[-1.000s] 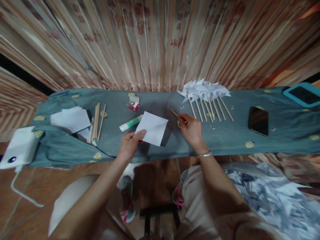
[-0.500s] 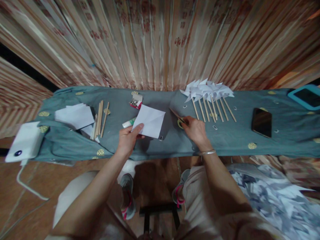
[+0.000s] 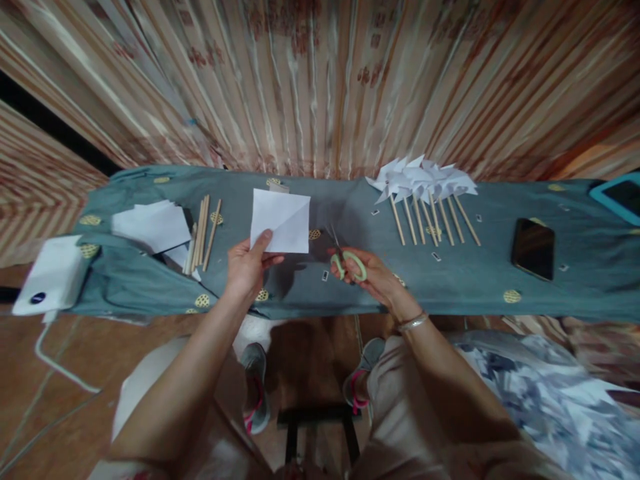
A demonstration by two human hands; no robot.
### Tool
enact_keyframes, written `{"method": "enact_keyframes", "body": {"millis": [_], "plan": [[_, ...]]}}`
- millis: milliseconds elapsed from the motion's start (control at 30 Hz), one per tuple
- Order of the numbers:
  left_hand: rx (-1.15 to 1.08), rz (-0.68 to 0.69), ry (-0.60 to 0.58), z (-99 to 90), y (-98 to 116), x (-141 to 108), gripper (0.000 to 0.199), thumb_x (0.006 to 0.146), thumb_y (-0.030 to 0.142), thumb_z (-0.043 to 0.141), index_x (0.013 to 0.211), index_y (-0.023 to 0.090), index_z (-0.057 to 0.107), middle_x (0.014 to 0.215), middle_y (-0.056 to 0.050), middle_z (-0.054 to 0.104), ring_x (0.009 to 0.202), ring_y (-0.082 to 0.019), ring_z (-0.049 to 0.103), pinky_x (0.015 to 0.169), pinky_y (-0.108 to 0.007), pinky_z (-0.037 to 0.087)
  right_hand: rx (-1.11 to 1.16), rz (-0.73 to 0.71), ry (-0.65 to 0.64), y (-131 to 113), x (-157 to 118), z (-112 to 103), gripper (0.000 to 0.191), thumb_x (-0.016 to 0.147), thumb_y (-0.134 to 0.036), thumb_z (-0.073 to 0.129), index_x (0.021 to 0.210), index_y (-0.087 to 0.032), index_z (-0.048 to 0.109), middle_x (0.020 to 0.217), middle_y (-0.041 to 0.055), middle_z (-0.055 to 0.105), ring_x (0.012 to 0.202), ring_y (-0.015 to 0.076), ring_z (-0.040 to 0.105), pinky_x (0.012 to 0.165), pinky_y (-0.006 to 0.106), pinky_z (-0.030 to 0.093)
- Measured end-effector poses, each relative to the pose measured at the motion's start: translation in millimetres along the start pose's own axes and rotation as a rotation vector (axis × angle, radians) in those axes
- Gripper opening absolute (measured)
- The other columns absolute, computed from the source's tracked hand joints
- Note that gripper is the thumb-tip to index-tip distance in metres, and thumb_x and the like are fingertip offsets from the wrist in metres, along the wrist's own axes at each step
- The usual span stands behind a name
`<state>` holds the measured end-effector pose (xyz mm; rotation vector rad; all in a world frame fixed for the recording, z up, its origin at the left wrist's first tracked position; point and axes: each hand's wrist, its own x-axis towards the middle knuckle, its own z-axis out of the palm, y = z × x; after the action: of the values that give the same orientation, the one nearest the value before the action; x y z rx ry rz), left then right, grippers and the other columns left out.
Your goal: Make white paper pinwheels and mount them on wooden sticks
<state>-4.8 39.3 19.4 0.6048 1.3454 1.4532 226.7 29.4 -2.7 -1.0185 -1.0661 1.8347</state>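
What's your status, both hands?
Left hand gripping square white paper sheet. Right hand holding green-handled metal scissors. Sheet and scissors apart; nothing visible between them but patterned teal cloth.

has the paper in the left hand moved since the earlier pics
Yes. The paper in the left hand has moved left and away from the person, closer to the lone wooden stick lying on the cloth.

Paper stack [image 3: 153, 225] lay left on worktop [image 3: 470, 287], sticks [image 3: 202, 235] just right of it; pinwheels [image 3: 423, 180] farther right, phone [image 3: 534, 248] beyond them.
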Motion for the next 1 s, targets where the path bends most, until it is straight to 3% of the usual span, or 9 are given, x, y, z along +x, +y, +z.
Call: {"method": "enact_keyframes", "body": {"millis": [200, 600, 800, 1000], "plan": [[0.006, 0.009, -0.001, 1.5, 2, -1, 0.044, 0.053, 0.044, 0.089, 0.076, 0.014, 0.067, 0.071, -0.003, 0.073, 0.051, -0.013, 0.067, 0.044, -0.018, 0.052, -0.121, 0.055, -0.193, 3, -6, 4, 0.053, 0.063, -0.054, 0.085, 0.099, -0.016, 0.076, 0.070, -0.0003, 0.068, 0.060, 0.0077, 0.057, 0.052, 0.019, 0.039], [0.028, 0.031, -0.008, 4.8, -5, -3, 0.046, 0.049, 0.047, 0.089, 0.071, 0.014, 0.066, 0.072, -0.003, 0.072, 0.052, -0.013, 0.067, 0.047, -0.021, 0.055, -0.081, 0.103, -0.207, 10, -4, 9, 0.041, 0.063, -0.032, 0.087, 0.099, -0.017, 0.076, 0.068, -0.0021, 0.068, 0.060, 0.0080, 0.058, 0.060, 0.022, 0.048], [0.000, 0.035, -0.052, 4.8, -6, -5, 0.047, 0.049, 0.045, 0.091, 0.073, 0.013, 0.068, 0.074, -0.004, 0.072, 0.054, -0.014, 0.067, 0.048, -0.022, 0.057, -0.086, 0.114, -0.181, 9, -4, 11, 0.037, 0.062, -0.030, 0.088, 0.095, -0.017, 0.077, 0.066, -0.0020, 0.069, 0.060, 0.0082, 0.060, 0.057, 0.021, 0.048], [0.049, 0.007, -0.021, 6.3, -5, -6, 0.043, 0.053, 0.046, 0.090, 0.073, 0.014, 0.067, 0.073, -0.003, 0.072, 0.055, -0.014, 0.067, 0.050, -0.022, 0.057, -0.096, 0.109, -0.180, 11, -2, 10, 0.040, 0.061, -0.033, 0.089, 0.095, -0.017, 0.078, 0.067, -0.0019, 0.069, 0.058, 0.0081, 0.060, 0.058, 0.022, 0.051]]}}
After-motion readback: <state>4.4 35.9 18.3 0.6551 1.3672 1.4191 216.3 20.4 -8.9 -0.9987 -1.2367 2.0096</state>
